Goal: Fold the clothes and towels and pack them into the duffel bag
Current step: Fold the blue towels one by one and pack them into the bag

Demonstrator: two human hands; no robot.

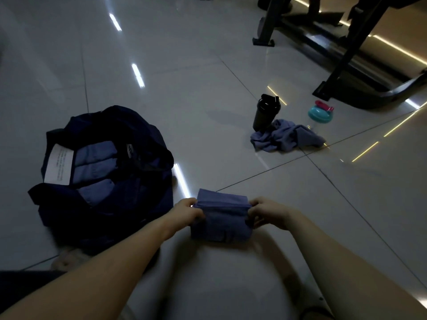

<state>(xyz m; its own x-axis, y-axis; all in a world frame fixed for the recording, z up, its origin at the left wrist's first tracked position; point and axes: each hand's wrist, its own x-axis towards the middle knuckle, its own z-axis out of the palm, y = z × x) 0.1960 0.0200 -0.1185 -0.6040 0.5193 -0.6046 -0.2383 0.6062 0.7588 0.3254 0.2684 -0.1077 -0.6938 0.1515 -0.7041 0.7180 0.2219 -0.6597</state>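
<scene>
A small blue cloth (pixel 221 218), folded into a compact rectangle, sits on the tiled floor right in front of me. My left hand (pixel 188 212) pinches its left edge and my right hand (pixel 268 213) pinches its right edge, at the fold line. The dark navy duffel bag (pixel 143 139) lies open to the left, with three folded blue pieces (pixel 94 167) stacked side by side inside and a white label (pixel 59 165) on its inner wall. A crumpled blue cloth (pixel 285 137) lies unfolded on the floor further back to the right.
A black shaker bottle (pixel 265 112) stands just behind the crumpled cloth, and a teal bottle with a pink lid (pixel 320 112) is to its right. Black gym machine legs (pixel 342 54) occupy the far right. Glossy floor tiles reflect ceiling lights.
</scene>
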